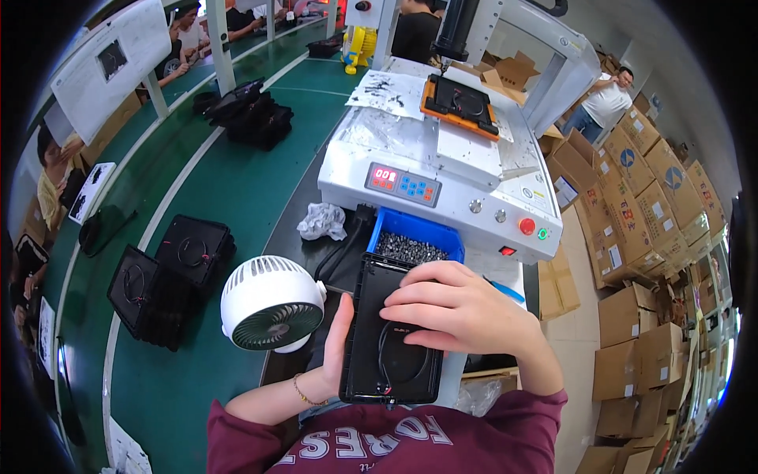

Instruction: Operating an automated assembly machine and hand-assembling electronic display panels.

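A black rectangular plastic housing [387, 363] with a round recess and thin wires inside is held upright in front of my chest. My left hand [335, 347] grips its left edge, thumb along the side. Over its upper right part lies my right hand [462, 308], fingers curled onto the inner face. Just beyond the housing stands a blue bin [416, 237] filled with small grey screws.
A white desk fan [271, 304] stands left of my hands. Behind the bin is a white screw-fastening machine [442, 170] with an orange jig [460, 107]. Stacks of black housings [170, 276] lie on the green conveyor [229, 182]. Cardboard boxes [639, 229] pile up at right; other people work nearby.
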`<state>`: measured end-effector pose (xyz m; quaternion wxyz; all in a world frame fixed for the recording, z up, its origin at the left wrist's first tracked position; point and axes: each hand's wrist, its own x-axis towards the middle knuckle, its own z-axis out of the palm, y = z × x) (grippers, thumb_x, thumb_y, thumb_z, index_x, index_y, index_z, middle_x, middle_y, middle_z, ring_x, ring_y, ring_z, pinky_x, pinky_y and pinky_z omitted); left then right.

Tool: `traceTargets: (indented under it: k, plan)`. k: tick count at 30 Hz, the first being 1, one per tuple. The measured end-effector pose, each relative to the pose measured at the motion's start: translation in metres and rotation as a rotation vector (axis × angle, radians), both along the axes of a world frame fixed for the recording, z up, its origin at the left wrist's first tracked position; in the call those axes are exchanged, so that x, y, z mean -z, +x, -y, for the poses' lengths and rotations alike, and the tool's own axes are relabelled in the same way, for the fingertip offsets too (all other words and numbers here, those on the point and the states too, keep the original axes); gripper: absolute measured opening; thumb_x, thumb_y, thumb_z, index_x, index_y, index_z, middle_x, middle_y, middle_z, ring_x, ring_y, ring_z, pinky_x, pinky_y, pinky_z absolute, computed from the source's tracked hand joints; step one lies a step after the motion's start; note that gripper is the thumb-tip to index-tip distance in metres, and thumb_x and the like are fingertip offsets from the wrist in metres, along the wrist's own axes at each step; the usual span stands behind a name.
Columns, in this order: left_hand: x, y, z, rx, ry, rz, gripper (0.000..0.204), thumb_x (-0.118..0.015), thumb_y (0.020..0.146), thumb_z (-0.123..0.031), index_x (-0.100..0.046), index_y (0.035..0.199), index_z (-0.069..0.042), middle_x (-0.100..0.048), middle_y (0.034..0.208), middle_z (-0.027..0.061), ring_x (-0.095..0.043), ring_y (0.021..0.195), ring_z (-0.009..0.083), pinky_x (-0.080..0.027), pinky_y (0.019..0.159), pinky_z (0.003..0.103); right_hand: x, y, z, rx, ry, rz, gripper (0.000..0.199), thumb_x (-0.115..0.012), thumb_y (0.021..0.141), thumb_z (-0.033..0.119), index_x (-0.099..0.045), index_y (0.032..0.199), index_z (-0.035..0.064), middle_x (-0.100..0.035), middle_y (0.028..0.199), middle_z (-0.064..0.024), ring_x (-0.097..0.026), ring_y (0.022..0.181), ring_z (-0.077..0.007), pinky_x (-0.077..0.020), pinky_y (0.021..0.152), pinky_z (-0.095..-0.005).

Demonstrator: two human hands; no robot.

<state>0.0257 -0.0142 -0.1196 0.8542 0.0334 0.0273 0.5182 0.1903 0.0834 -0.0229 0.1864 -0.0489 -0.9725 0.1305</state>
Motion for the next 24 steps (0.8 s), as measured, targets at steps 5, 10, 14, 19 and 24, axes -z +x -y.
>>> traceTargets:
  k: [5, 10, 14, 19, 24]
  plan:
    - [-0.008, 0.003, -0.004, 0.109, 0.169, -0.254, 0.092, -0.018, 0.086, -0.075, -0.018, 0.146, -0.006, -0.032, 0.142, 0.0275, -0.040, 0.127, 0.0445, -0.037, 0.104, 0.055, 0.007, -0.003, -0.011, -0.054, -0.009, 0.122, 0.023, -0.070, 0.076, 0.011, -0.062, 0.098, 0.0092, -0.057, 0.094, -0.0041, -0.058, 0.096, -0.0226, -0.0481, 0.079, -0.0337]
    - [-0.002, -0.002, -0.004, 0.012, 0.075, -0.231, 0.077, -0.020, 0.093, -0.064, -0.035, 0.139, -0.005, -0.050, 0.130, 0.0160, -0.054, 0.116, 0.0268, -0.043, 0.100, 0.044, -0.037, 0.001, -0.004, 0.003, -0.212, 0.306, 0.025, -0.065, 0.079, 0.004, -0.063, 0.103, 0.0094, -0.054, 0.089, -0.0045, -0.060, 0.074, -0.0210, -0.0495, 0.062, -0.0307]
    - [-0.016, -0.010, -0.007, -0.159, 0.245, -0.353, 0.081, -0.024, 0.091, -0.066, -0.035, 0.138, -0.002, -0.050, 0.129, 0.0149, -0.054, 0.115, 0.0236, -0.044, 0.099, 0.041, -0.069, 0.017, 0.028, 0.083, -0.387, 0.337, 0.040, -0.062, 0.079, -0.003, -0.061, 0.118, 0.0039, -0.052, 0.087, -0.0086, -0.057, 0.072, -0.0220, -0.0474, 0.063, -0.0301]
    - [-0.036, -0.034, -0.009, -0.499, 0.343, -0.391, 0.097, -0.029, 0.084, -0.076, -0.018, 0.146, -0.002, -0.034, 0.144, 0.0164, -0.041, 0.129, 0.0275, -0.036, 0.106, 0.042, -0.036, 0.030, 0.049, 0.078, -0.647, 0.326, 0.052, -0.055, 0.085, -0.001, -0.043, 0.136, 0.0026, -0.047, 0.093, -0.0102, -0.055, 0.077, -0.0233, -0.0466, 0.068, -0.0304]
    - [-0.042, -0.037, -0.021, -0.709, 0.393, -0.445, 0.104, -0.037, 0.079, -0.079, -0.013, 0.149, -0.006, -0.027, 0.147, 0.0228, -0.038, 0.130, 0.0364, -0.036, 0.104, 0.051, 0.020, 0.020, 0.062, 0.147, -1.057, 0.104, 0.051, -0.048, 0.085, -0.009, -0.041, 0.134, 0.0016, -0.047, 0.096, -0.0100, -0.055, 0.079, -0.0175, -0.0456, 0.073, -0.0282]
